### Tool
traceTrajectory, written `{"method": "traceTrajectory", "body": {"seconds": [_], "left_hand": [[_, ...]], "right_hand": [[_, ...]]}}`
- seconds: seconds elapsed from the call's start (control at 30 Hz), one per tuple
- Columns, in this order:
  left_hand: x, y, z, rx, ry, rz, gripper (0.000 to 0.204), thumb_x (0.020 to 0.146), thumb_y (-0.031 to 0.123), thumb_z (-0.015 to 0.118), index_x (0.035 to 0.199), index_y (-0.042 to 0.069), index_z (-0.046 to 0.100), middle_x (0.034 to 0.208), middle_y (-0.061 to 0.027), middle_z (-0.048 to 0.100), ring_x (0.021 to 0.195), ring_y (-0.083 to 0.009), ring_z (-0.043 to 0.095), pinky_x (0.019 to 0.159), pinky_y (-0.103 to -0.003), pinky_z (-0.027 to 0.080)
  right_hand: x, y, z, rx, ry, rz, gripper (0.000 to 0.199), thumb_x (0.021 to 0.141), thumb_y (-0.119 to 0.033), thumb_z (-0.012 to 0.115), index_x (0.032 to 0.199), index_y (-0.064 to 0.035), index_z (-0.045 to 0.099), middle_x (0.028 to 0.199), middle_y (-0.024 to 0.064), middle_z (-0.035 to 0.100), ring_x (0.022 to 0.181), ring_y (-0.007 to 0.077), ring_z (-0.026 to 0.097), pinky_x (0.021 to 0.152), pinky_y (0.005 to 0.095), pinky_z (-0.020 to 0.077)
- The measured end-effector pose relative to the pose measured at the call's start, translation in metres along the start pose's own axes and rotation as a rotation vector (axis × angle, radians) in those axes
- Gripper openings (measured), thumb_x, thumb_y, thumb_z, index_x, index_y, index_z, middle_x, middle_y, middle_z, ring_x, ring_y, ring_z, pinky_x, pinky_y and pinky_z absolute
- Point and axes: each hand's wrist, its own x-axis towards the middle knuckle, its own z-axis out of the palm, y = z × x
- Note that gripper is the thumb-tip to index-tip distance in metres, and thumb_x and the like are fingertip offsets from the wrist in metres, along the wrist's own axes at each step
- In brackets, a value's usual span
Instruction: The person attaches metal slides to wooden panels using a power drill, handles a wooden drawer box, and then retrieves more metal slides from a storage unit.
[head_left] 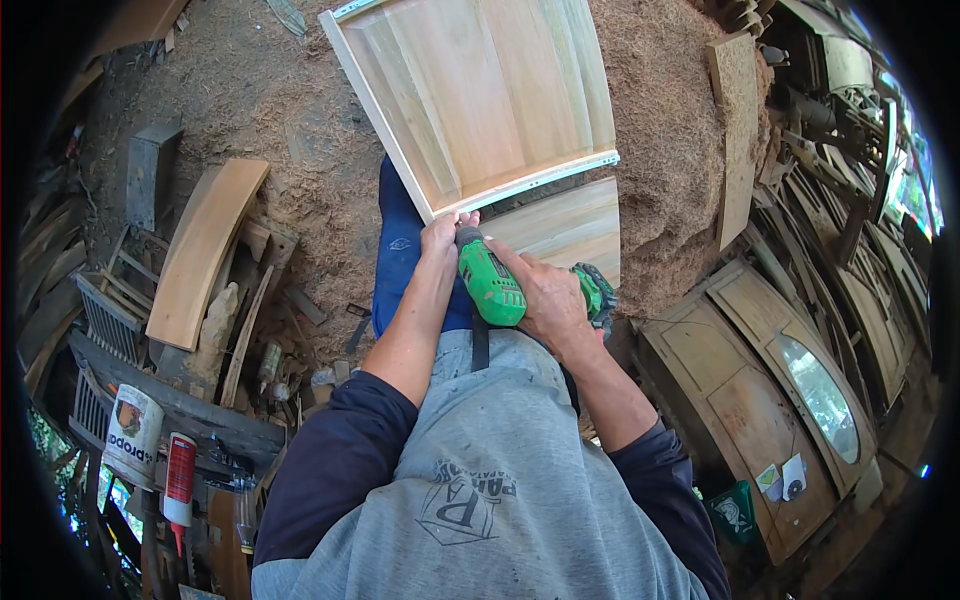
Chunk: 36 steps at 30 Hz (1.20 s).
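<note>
A shallow wooden drawer (490,95) with a thin raised rim lies ahead of me, its plank bottom showing. A pale metal drawer slide (535,181) runs along its near edge. In my right hand (550,297) is a green cordless drill (491,285), gripped by its handle, its black chuck toward the drawer's near left corner. My left hand (440,236) is at that corner, fingers closed together right by the chuck. Whatever they pinch is too small to make out, and the drill's tip is hidden there. Another wooden panel (570,232) lies under the drawer's near side.
Wood shavings (660,190) cover the ground. To the left are a curved board (215,255), a white tub (133,435) and a red glue bottle (180,480). Old cabinet doors (750,390) lean at the right, one with an oval glass; a narrow board (735,140) stands farther off.
</note>
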Motion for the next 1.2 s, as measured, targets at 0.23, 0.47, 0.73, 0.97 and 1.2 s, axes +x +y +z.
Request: {"method": "traceTrajectory", "body": {"seconds": [0.23,0.47,0.73,0.97,1.2], "left_hand": [[0.009,-0.002,-0.002,-0.011,0.0,-0.01,0.008,0.09,-0.007,0.049,0.086,-0.012,0.053,0.085,-0.0215,0.059,0.078,-0.0334,0.067,0.07,-0.04,0.064],[0.005,0.002,-0.001,0.038,0.031,-0.029,0.008,0.088,-0.008,0.05,0.085,-0.011,0.057,0.085,-0.0201,0.062,0.076,-0.0326,0.068,0.07,-0.039,0.063],[-0.023,0.008,-0.003,0.139,-0.086,-0.006,0.028,0.1,0.016,0.045,0.103,-0.01,0.055,0.092,-0.0223,0.067,0.078,-0.0312,0.069,0.067,-0.039,0.061],[-0.026,0.009,-0.02,0.044,-0.181,-0.125,0.046,0.106,0.032,0.028,0.109,-0.007,0.052,0.093,-0.0217,0.065,0.082,-0.0319,0.067,0.069,-0.045,0.058],[-0.061,0.018,-0.001,-0.029,-0.284,-0.241,0.042,0.106,0.03,0.025,0.108,-0.006,0.047,0.096,-0.0236,0.063,0.087,-0.037,0.067,0.073,-0.049,0.06]], "right_hand": [[0.007,-0.002,-0.006,-0.073,-0.104,0.02,0.075,0.077,-0.029,0.073,0.144,-0.0255,0.04,0.095,0.0115,0.065,0.08,0.0346,0.068,0.066,0.0449,0.0546],[0.016,-0.013,-0.017,-0.139,-0.1,-0.005,0.068,0.076,-0.026,0.073,0.138,-0.024,0.045,0.091,0.0105,0.065,0.076,0.0333,0.069,0.064,0.0463,0.0552],[0.012,-0.013,-0.004,-0.077,-0.041,0.007,0.075,0.075,-0.028,0.074,0.142,-0.0261,0.041,0.094,0.0113,0.065,0.077,0.0342,0.069,0.064,0.0468,0.055],[0.014,-0.012,-0.007,-0.085,-0.057,-0.014,0.076,0.075,-0.029,0.074,0.143,-0.0254,0.041,0.095,0.0122,0.066,0.077,0.0347,0.069,0.064,0.0457,0.0547],[0.007,-0.018,0.007,-0.267,-0.059,0.009,0.075,0.077,-0.026,0.072,0.144,-0.0245,0.041,0.093,0.0099,0.064,0.076,0.0313,0.068,0.062,0.0434,0.055]]}}
